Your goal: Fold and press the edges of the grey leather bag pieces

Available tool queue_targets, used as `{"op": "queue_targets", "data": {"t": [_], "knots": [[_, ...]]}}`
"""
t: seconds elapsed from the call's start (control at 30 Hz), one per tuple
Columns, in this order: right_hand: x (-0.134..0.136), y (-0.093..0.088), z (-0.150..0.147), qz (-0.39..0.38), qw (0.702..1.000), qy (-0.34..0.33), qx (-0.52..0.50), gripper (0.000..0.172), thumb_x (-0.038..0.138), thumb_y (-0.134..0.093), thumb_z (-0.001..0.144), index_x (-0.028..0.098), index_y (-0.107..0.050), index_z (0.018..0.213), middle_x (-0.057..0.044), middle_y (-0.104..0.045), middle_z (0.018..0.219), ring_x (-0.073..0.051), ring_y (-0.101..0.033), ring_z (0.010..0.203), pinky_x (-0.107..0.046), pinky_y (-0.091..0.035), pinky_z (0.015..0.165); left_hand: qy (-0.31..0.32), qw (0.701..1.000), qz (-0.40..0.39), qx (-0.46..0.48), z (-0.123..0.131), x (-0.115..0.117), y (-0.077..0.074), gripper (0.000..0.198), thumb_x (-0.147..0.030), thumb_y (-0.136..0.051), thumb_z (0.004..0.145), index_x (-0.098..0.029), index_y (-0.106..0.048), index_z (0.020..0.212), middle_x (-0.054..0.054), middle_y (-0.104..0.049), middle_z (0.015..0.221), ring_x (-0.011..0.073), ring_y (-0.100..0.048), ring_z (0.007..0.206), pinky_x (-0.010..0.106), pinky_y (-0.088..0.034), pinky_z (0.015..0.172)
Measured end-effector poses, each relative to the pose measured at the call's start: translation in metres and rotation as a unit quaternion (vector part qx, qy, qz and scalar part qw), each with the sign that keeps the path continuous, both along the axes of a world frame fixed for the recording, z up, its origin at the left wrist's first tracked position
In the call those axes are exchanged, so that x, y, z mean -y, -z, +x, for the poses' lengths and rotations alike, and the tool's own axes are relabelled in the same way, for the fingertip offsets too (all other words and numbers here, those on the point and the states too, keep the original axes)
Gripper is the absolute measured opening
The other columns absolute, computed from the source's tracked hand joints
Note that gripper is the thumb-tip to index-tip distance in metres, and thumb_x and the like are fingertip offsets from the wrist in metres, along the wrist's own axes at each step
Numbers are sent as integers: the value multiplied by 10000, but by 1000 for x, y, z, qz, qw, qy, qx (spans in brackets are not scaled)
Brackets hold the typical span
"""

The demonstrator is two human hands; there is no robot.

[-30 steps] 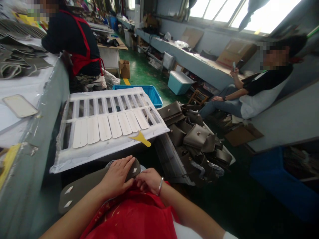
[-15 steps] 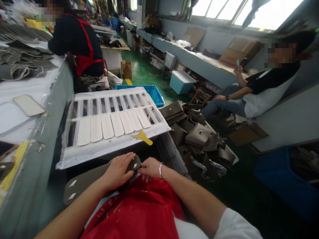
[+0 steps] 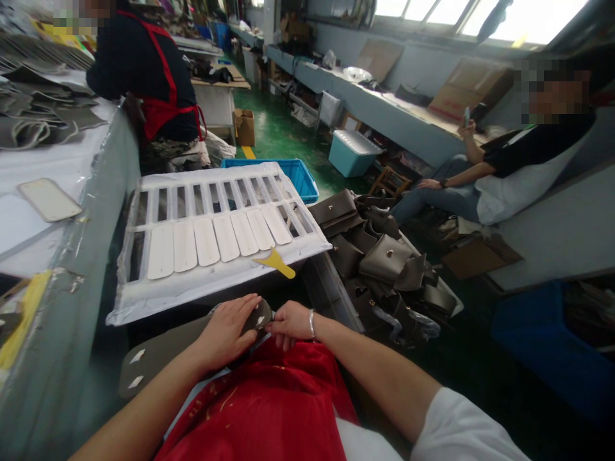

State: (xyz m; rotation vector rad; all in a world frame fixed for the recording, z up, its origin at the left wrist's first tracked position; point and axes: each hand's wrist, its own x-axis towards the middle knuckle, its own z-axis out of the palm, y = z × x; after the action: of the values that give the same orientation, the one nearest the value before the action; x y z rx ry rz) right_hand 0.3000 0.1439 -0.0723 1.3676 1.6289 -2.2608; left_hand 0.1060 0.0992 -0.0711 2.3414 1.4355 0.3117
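My left hand [image 3: 228,328] lies flat, fingers stretched out, on a long olive-grey panel [image 3: 163,354] with rounded ends, low in front of me. Small white tabs [image 3: 137,356] show at both ends of the panel. At the panel's right end, my right hand [image 3: 291,321] is closed in a pinch against the edge; what sits between its fingertips is too small to make out. Just beyond my hands is a white slatted rack [image 3: 173,301], bearing a row of several white rounded strips [image 3: 208,243] and a yellow scraper-like tool [image 3: 278,263] at its front edge.
Olive-brown bags [image 3: 387,259] are heaped to the right, near a blue bin [image 3: 533,346]. A workbench edge [image 3: 91,256] runs along my left. One person in a red apron [image 3: 163,109] sits ahead; another [image 3: 509,166] sits at the right with a phone. A blue crate [image 3: 305,182] stands behind the rack.
The camera view has shifted slightly. Both hands keep nearly the same place on the panel, and nothing else has visibly moved.
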Motion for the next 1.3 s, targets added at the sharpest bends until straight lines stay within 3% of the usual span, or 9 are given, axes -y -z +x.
{"op": "queue_targets", "data": {"t": [0.4,0.6,0.73,0.83,0.97,1.17,1.3], "knots": [[8,3,-8,76,993,28,88,257,219,-542,739,141,-529,494,-18,-589,457,-113,-534,337,-185,-432,330,-2,1000,-5,7,1,-1,0,557,-243,-468,746,-162,-391,1291,99,-429,1343,247,-402,1211,432,-315,1016],[4,3,-13,35,994,22,105,240,169,-503,725,126,-529,490,-28,-583,442,-123,-536,340,-209,-451,343,3,1000,-8,-3,-1,-1,-2,580,-315,-507,765,-138,-377,1302,119,-415,1350,255,-394,1214,434,-313,1016],[9,8,-3,-32,998,47,17,232,201,-491,792,118,-536,581,-14,-593,464,-108,-552,379,-205,-470,402,21,1000,-6,3,-6,2,-1,642,-436,-525,782,-161,-339,1332,128,-382,1374,273,-379,1225,456,-302,1020],[22,15,4,-59,987,122,-84,164,241,-565,773,118,-546,666,-5,-619,520,-112,-577,426,-201,-472,423,32,999,-11,6,-7,2,0,584,-433,-452,841,-179,-312,1348,115,-366,1389,251,-362,1246,453,-275,1041],[37,20,0,-49,974,209,-74,206,282,-619,743,125,-528,646,6,-600,500,-104,-558,401,-182,-440,390,20,1000,-7,-4,-6,1,6,575,-425,-441,854,-168,-300,1348,124,-403,1363,245,-379,1240,456,-273,1045],[42,23,2,-58,966,229,-104,184,290,-585,726,128,-523,665,4,-602,511,-102,-539,379,-185,-423,371,1,1000,19,-17,-4,4,20,687,-421,-535,796,-163,-250,1366,139,-363,1388,273,-353,1259,476,-280,1045],[43,27,7,-66,962,234,-125,195,314,-555,701,120,-540,685,0,-593,498,-110,-535,364,-179,-401,347,-13,1000,6,-24,-1,4,20,742,-427,-615,732,-167,-281,1341,140,-378,1378,289,-344,1265,502,-275,1050]]}}
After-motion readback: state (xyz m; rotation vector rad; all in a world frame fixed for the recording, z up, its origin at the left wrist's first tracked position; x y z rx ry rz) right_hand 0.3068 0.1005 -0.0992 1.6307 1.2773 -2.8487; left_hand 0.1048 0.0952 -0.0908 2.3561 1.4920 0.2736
